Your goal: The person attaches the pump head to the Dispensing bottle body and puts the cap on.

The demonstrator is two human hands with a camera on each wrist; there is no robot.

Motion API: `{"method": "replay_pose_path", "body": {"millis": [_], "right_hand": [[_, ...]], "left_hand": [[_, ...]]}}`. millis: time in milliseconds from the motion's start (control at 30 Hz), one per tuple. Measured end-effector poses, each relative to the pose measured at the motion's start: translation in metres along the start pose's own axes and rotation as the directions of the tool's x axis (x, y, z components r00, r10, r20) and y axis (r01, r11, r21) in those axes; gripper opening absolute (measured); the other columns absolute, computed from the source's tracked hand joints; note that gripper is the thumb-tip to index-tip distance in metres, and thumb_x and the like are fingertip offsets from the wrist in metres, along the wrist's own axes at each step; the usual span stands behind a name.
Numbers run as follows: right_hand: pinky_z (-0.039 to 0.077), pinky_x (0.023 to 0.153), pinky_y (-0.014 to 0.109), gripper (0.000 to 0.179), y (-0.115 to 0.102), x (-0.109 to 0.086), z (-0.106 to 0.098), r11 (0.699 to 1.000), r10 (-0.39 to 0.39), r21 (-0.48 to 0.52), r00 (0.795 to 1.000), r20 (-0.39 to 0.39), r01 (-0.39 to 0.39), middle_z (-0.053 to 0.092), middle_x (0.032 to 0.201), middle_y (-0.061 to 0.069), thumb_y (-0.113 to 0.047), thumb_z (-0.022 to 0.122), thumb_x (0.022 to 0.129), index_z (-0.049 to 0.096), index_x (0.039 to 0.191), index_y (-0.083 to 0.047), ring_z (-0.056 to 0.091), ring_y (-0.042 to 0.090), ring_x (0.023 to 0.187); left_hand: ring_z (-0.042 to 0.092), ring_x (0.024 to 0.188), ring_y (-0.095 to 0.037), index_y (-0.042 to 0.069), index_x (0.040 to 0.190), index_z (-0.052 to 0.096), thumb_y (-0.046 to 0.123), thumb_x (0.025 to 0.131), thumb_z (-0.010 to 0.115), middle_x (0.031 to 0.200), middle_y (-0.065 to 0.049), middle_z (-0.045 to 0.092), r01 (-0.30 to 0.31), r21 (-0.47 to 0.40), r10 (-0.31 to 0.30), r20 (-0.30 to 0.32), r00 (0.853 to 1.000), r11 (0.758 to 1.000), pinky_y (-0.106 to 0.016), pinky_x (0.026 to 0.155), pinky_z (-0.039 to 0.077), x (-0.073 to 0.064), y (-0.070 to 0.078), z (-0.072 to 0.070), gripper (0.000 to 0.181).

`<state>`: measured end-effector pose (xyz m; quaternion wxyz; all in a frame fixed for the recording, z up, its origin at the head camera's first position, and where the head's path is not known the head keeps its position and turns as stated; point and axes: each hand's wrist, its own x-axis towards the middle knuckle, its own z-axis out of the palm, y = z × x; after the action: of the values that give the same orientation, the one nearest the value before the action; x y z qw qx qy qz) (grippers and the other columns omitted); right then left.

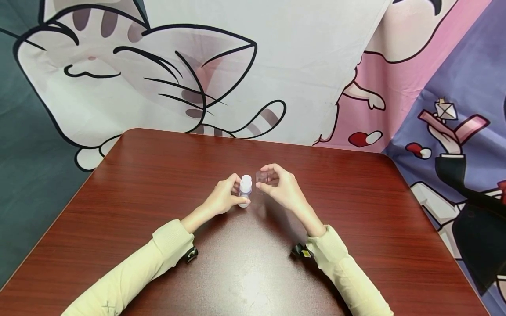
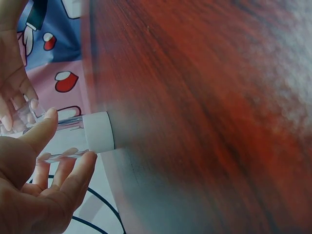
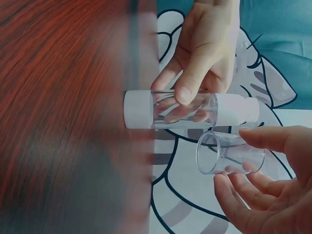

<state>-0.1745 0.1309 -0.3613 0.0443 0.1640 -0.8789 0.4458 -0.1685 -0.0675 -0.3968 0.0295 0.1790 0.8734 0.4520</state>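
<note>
My left hand (image 1: 222, 196) holds a small clear bottle (image 1: 245, 186) upright, its thumb on one side and the fingers on the other. The bottle has a white base (image 2: 99, 132) and a white pump top (image 3: 236, 109), both plain in the right wrist view. Just right of the bottle, my right hand (image 1: 287, 190) pinches a clear cap (image 3: 208, 155) between thumb and fingers. The cap is off the bottle, its open rim facing down toward the table and close beside the white top. In the left wrist view, the left thumb and fingers hide part of the bottle.
Both hands work over a reddish-brown wooden table (image 1: 166, 171). A printed cloth (image 1: 308, 79) with cartoon figures hangs behind its far edge. Dark wrist devices (image 1: 302, 251) sit under both pale sleeves (image 1: 336, 259).
</note>
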Motion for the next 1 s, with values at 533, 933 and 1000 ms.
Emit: {"method": "replay_pose_path", "body": {"millis": [533,933,1000], "right_hand": [[0.056,0.084,0.041,0.034,-0.01,-0.002,-0.004,0.999,0.0,0.044,1.0,-0.019,0.0,0.069,0.099,0.012,-0.01,0.073,0.082,0.062,0.114,-0.006,0.065,0.023,0.089],[0.055,0.084,0.039,0.033,-0.019,-0.002,-0.008,0.999,-0.002,0.039,1.0,-0.018,0.002,0.069,0.102,0.01,-0.012,0.069,0.085,0.061,0.117,-0.009,0.065,0.021,0.09],[0.055,0.085,0.039,0.033,-0.021,-0.002,-0.009,0.999,-0.001,0.04,1.0,-0.017,0.001,0.069,0.103,0.01,-0.012,0.069,0.086,0.061,0.117,-0.009,0.065,0.021,0.091]], "left_hand": [[0.068,0.09,-0.027,0.003,0.1,0.051,0.014,0.076,0.081,0.097,-0.016,0.069,0.015,0.0,-0.015,-0.002,1.0,1.0,-0.039,0.08,0.055,0.0,0.0,0.001,0.04],[0.068,0.089,-0.027,0.002,0.1,0.051,0.014,0.076,0.081,0.097,-0.017,0.069,0.002,0.007,-0.002,-0.005,1.0,1.0,-0.039,0.08,0.055,0.0,-0.001,0.001,0.04],[0.068,0.089,-0.027,0.002,0.1,0.051,0.014,0.076,0.081,0.097,-0.016,0.069,0.0,0.007,0.0,-0.007,1.0,1.0,-0.039,0.08,0.055,0.0,-0.001,0.001,0.04]]}}
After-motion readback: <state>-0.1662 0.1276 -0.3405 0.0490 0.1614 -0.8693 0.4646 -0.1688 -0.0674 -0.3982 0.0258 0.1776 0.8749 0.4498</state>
